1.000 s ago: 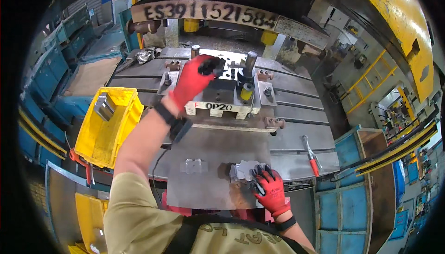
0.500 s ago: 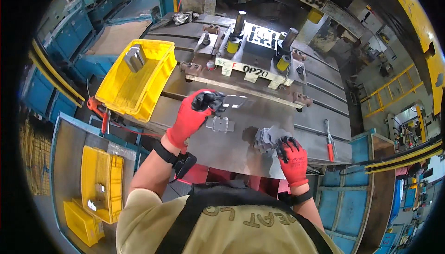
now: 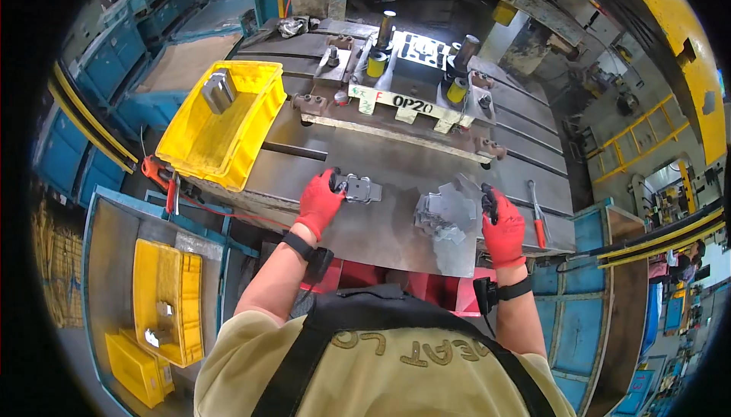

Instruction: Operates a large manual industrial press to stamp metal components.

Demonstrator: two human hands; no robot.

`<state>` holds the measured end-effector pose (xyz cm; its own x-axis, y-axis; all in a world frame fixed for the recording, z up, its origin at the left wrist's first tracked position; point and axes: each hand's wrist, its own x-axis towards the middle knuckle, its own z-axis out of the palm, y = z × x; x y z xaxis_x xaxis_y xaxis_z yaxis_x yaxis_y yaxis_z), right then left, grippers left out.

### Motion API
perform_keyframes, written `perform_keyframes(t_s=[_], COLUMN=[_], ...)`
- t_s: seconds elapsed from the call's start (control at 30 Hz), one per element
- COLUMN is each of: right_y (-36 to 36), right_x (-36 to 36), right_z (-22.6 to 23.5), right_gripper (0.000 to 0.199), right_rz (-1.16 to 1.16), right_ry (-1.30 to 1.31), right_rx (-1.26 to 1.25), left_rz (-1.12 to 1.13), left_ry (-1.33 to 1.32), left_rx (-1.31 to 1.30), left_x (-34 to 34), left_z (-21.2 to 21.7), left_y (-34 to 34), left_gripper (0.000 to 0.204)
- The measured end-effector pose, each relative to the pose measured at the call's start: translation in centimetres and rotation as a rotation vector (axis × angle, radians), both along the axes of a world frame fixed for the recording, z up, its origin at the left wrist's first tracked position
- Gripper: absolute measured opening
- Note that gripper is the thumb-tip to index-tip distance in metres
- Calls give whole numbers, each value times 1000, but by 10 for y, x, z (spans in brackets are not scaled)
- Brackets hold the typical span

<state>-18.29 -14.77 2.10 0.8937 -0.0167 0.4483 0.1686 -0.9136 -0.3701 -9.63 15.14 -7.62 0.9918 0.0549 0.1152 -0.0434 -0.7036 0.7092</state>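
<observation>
The left hand (image 3: 320,200) closes on a small metal bracket (image 3: 359,187), fingers gripping its near end. The right hand (image 3: 502,227) curls loosely against the stack of flat blanks (image 3: 445,215) just beside it, apparently steadying them.

three yellow bins (image 3: 221,124), one screwdriver (image 3: 537,219), two hands (image 3: 320,200).

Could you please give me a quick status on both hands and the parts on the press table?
Left hand grips a formed metal part. Right hand rests against the stack of flat blanks. Nothing lies between them.
</observation>
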Motion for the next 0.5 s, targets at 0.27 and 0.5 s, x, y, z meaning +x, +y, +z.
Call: perform_keyframes(t_s=[0.27, 0.5], right_y=[17, 13], right_x=[64, 206], right_z=[58, 72], right_gripper=[29, 27], right_rz=[26, 82], right_ry=[93, -194], right_rx=[272, 216], left_rz=[3, 42], left_ry=[-133, 177], left_rx=[28, -804], left_x=[-10, -30], left_z=[-10, -23], left_y=[8, 87], left_gripper=[54, 26])
